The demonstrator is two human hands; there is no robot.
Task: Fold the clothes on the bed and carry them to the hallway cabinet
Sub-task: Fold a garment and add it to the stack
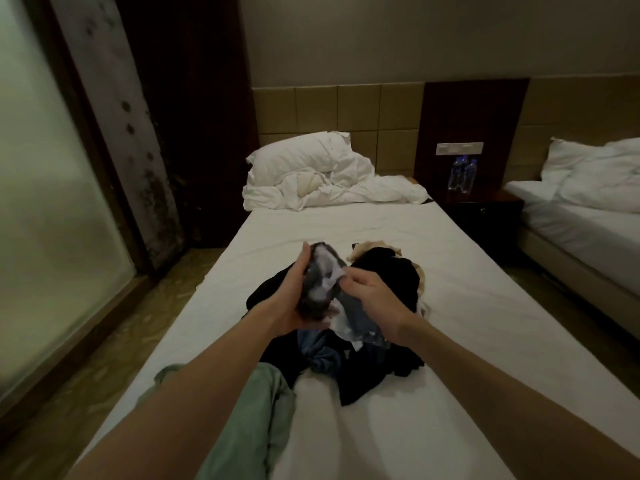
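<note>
While dark clothes [381, 282] lie heaped on the bed [485, 306] at frame centre, a grey-and-white garment [323, 271] is gripped above them by the left hand [291, 299] and pinched by the right hand [372, 296].

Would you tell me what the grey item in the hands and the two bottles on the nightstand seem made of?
Grey item: soft fabric, apparently; it crumples limply, matte, with white patches. Bottles: likely clear plastic, see-through and glinting, blue-tinted; too small to be sure.

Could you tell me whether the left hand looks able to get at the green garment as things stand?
Probably not yet: the left hand grips the grey garment with the right hand. The green garment lies uncovered under that forearm.
</note>
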